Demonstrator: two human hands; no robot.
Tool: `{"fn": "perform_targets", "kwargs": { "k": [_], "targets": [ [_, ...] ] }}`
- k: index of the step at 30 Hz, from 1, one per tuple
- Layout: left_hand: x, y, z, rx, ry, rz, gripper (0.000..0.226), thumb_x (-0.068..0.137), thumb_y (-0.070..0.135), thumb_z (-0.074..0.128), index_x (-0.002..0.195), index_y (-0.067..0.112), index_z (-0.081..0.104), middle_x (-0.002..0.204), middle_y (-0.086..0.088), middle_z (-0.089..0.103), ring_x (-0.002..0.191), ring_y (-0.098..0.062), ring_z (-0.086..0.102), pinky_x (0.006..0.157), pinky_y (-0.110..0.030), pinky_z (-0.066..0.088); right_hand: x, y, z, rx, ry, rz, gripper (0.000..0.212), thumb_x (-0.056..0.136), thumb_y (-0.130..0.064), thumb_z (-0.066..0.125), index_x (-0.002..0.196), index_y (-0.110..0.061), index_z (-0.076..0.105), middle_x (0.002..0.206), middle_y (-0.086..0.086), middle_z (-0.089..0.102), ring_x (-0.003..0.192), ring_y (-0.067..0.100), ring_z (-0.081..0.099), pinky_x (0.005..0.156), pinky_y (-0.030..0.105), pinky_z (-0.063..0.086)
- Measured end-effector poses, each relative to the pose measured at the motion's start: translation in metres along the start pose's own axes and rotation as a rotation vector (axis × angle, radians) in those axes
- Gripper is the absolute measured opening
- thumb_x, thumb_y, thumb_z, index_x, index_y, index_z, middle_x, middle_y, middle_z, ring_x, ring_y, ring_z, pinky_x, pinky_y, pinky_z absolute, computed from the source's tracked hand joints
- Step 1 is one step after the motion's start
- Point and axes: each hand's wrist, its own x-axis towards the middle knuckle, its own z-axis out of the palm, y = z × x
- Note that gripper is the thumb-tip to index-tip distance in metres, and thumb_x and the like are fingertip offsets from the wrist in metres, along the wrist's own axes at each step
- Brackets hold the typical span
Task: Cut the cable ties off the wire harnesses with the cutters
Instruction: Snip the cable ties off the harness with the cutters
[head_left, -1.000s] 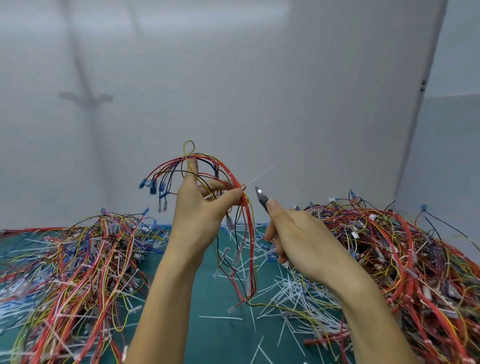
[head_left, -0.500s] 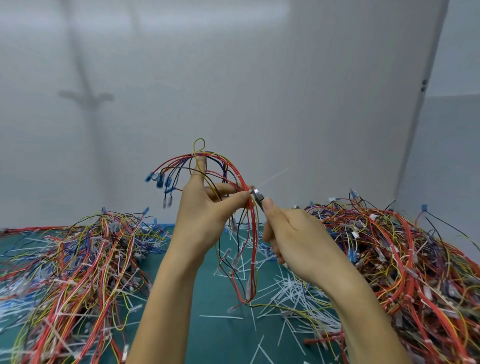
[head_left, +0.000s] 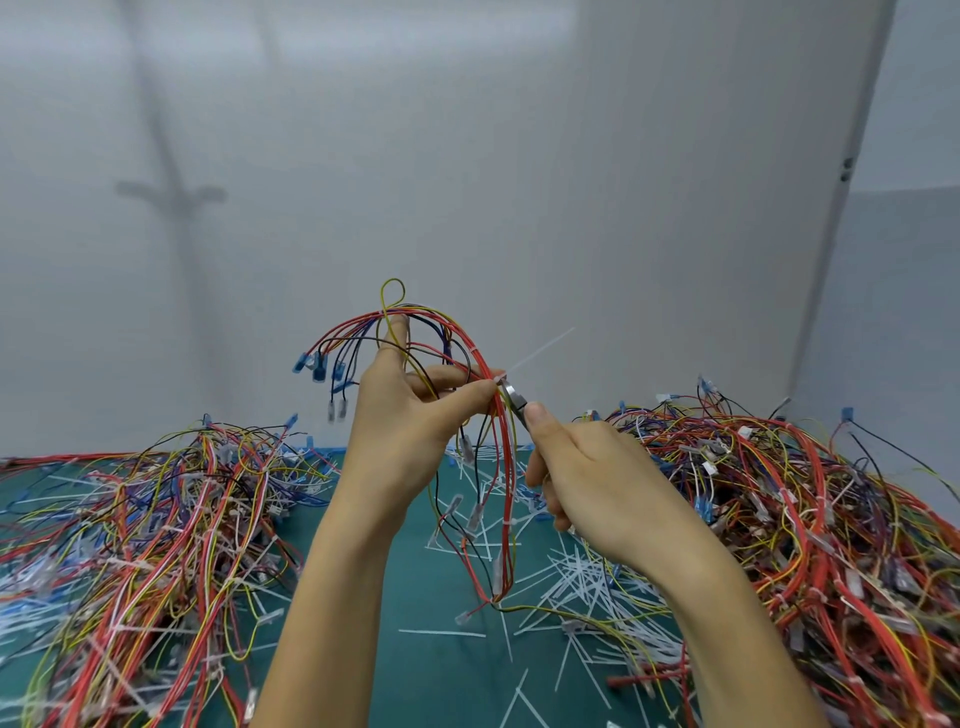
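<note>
My left hand holds a wire harness of red, yellow, black and blue wires up in front of me, pinching the bundle between thumb and fingers. A white cable tie sticks out to the upper right from the pinched spot. My right hand grips the cutters; only their metal jaws show, and the tip sits at the tie, right by my left thumb. The harness hangs down to the green mat.
A pile of harnesses lies on the left of the mat and a bigger pile on the right. Several cut white ties are strewn between them. A grey wall stands close behind.
My right hand moved the cutters up and left until the jaws reached the tie at my left thumb. My left hand lifted the harness slightly.
</note>
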Motion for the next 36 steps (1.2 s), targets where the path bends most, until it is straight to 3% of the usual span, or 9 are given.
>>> {"fn": "perform_targets", "kwargs": {
  "k": [7, 12, 16, 22, 27, 30, 33, 36],
  "targets": [
    [-0.001, 0.001, 0.001, -0.03, -0.038, -0.005, 0.099, 0.08, -0.001, 0.074, 0.155, 0.014, 0.011, 0.068, 0.002, 0.072, 0.065, -0.006, 0.068, 0.057, -0.01, 0.046, 0.001, 0.0, 0.0, 0.028, -0.002, 0.004, 0.076, 0.097, -0.062, 0.02, 0.075, -0.004, 0.065, 0.07, 0.016, 0.066, 0.071, 0.034, 0.064, 0.076, 0.049, 0.054],
    [-0.001, 0.002, -0.001, -0.015, -0.046, -0.007, 0.1, 0.08, 0.001, 0.075, 0.156, 0.014, 0.01, 0.079, -0.004, 0.076, 0.069, -0.008, 0.07, 0.058, -0.01, 0.047, 0.001, 0.0, -0.001, 0.014, -0.001, -0.004, 0.073, 0.097, -0.062, 0.023, 0.07, -0.008, 0.065, 0.053, -0.001, 0.055, 0.057, 0.022, 0.058, 0.07, 0.043, 0.051],
    [-0.001, 0.001, 0.0, -0.019, -0.058, -0.011, 0.101, 0.081, 0.001, 0.075, 0.156, 0.013, 0.008, 0.08, -0.004, 0.076, 0.069, -0.008, 0.071, 0.058, -0.01, 0.047, 0.001, 0.0, -0.003, 0.006, 0.005, -0.022, 0.073, 0.097, -0.062, 0.022, 0.065, -0.011, 0.064, 0.05, -0.003, 0.053, 0.054, 0.017, 0.053, 0.064, 0.037, 0.046],
    [-0.001, 0.001, 0.0, 0.004, -0.04, -0.022, 0.1, 0.082, 0.003, 0.074, 0.156, 0.014, 0.008, 0.086, -0.009, 0.076, 0.076, -0.015, 0.073, 0.06, -0.01, 0.048, 0.002, 0.001, -0.001, 0.065, -0.011, -0.003, 0.073, 0.095, -0.064, 0.024, 0.059, -0.013, 0.062, 0.04, -0.006, 0.051, 0.048, 0.016, 0.052, 0.064, 0.04, 0.049],
    [0.0, 0.002, -0.001, -0.058, -0.007, -0.037, 0.096, 0.084, 0.002, 0.072, 0.156, 0.015, 0.009, 0.087, -0.002, 0.077, 0.077, -0.011, 0.073, 0.061, -0.011, 0.048, 0.006, 0.004, 0.001, 0.287, 0.036, 0.042, 0.07, 0.093, -0.068, 0.031, 0.066, -0.014, 0.068, 0.052, 0.001, 0.063, 0.047, 0.012, 0.054, 0.062, 0.04, 0.048],
    [0.001, 0.001, -0.005, -0.221, 0.042, -0.098, 0.087, 0.085, 0.0, 0.068, 0.155, 0.013, 0.017, 0.089, -0.005, 0.077, 0.079, -0.013, 0.073, 0.061, -0.015, 0.052, 0.005, 0.003, -0.001, 0.451, 0.034, 0.041, 0.067, 0.076, -0.079, 0.048, 0.073, -0.016, 0.072, 0.06, -0.002, 0.068, 0.049, 0.009, 0.052, 0.062, 0.039, 0.044],
    [0.001, 0.001, -0.005, -0.384, 0.031, -0.124, 0.082, 0.087, -0.003, 0.064, 0.153, 0.01, 0.019, 0.094, -0.013, 0.076, 0.087, -0.023, 0.074, 0.067, -0.019, 0.056, 0.003, 0.004, 0.001, 0.438, 0.038, 0.001, 0.042, 0.071, -0.063, 0.074, 0.078, -0.021, 0.074, 0.051, -0.012, 0.06, 0.045, 0.001, 0.049, 0.058, 0.031, 0.042],
    [-0.001, 0.004, -0.002, -0.398, -0.034, -0.129, 0.065, 0.091, 0.003, 0.061, 0.146, 0.015, 0.028, 0.102, -0.012, 0.075, 0.097, -0.029, 0.072, 0.073, -0.022, 0.058, 0.005, 0.002, 0.008, 0.434, 0.085, -0.035, 0.027, 0.079, -0.04, 0.078, 0.075, -0.014, 0.072, 0.053, -0.003, 0.059, 0.049, 0.01, 0.047, 0.057, 0.032, 0.041]
  ]
}}
